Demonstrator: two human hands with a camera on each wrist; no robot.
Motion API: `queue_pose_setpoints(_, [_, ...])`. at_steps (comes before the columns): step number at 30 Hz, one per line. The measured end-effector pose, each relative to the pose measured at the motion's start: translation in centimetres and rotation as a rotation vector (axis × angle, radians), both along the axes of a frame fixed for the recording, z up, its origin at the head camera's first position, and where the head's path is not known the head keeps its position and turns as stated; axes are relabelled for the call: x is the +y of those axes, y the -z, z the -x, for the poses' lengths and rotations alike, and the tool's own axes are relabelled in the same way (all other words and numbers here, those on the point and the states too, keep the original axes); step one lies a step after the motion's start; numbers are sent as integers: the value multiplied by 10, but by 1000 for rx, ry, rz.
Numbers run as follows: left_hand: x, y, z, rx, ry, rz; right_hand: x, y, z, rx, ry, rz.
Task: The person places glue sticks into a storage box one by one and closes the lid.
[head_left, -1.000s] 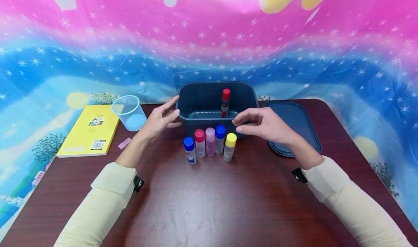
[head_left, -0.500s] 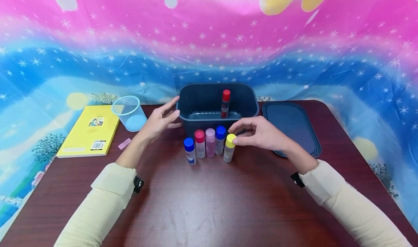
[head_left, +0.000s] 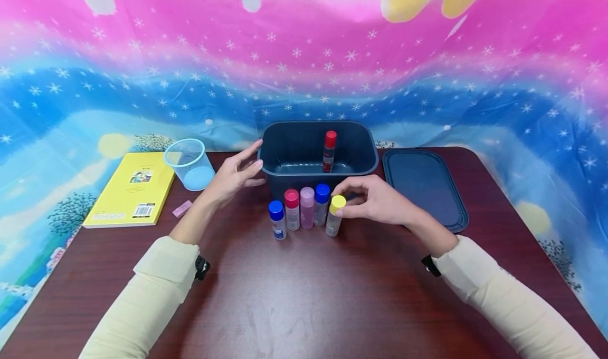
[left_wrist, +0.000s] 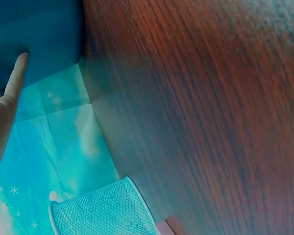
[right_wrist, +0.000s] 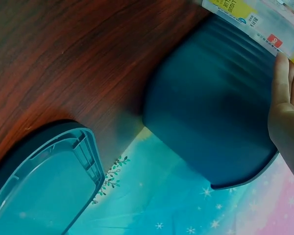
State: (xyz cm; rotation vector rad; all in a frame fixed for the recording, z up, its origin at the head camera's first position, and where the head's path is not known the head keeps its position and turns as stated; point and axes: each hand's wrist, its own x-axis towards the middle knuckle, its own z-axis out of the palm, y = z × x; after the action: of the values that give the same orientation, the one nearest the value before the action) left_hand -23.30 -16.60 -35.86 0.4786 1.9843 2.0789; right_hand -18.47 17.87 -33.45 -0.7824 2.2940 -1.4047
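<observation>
My right hand [head_left: 380, 198] pinches a liquid glue bottle [head_left: 334, 224] near its yellow cap, thumb on the near side. In the right wrist view the glue bottle [right_wrist: 255, 27] shows a yellow label reading "LIQUID GLUE". With fingers extended, my left hand [head_left: 233, 174] touches the left side of the dark blue box [head_left: 309, 179]. Beside the held bottle stand a blue-capped bottle [head_left: 320, 211], a purple bottle [head_left: 307, 214], a red-capped bottle [head_left: 292, 216] and another blue-capped bottle [head_left: 278, 224]. Inside the box a red-capped bottle [head_left: 329, 156] stands upright.
Right of the box lies its dark blue lid [head_left: 427, 190]. A light blue mesh cup [head_left: 190, 163], a yellow book [head_left: 130, 190] and a small pink block [head_left: 182, 208] are on the left of the brown table [head_left: 304, 295]. Behind hangs a patterned cloth [head_left: 304, 58].
My right hand has come down from the box's front right corner to the yellow-capped glue bottle and taken hold of it. The left hand stays at the box.
</observation>
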Motion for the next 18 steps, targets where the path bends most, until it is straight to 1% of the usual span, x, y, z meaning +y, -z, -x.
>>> queue_pose_setpoints(5, [0,0,0,3,0,4,3,-3,0,36,12,-3])
queue_pose_setpoints(8, [0,0,1,4,-1,6,6,-7,0,56,16,2])
queue_pose_setpoints(11, [0,1,1,3,-2,5,10,-15,1,83,26,11])
queue_pose_setpoints(18, [0,0,0,-4,-25,18,18,-32,3,135,85,24])
